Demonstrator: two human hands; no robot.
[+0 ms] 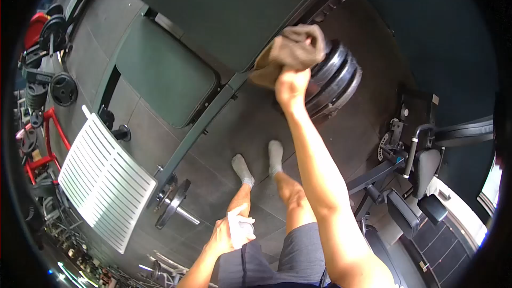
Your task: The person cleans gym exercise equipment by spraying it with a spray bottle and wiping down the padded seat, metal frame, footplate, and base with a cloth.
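Observation:
My right hand reaches forward, its fingers closed on a bunched brown cloth. The cloth lies against the edge of the large dark-green padded board of a gym machine; motion blurs it a little. Just right of the cloth, black weight plates are stacked on the machine. Low in front of my shorts, my left hand is wrapped round what looks like a white spray bottle, partly hidden by the fingers. That hand is away from the machine.
A smaller green pad and a white slatted footplate belong to the machine. A plate on a metal peg juts out near my legs. Another padded machine stands right, a plate rack left. My socked feet are on dark tiles.

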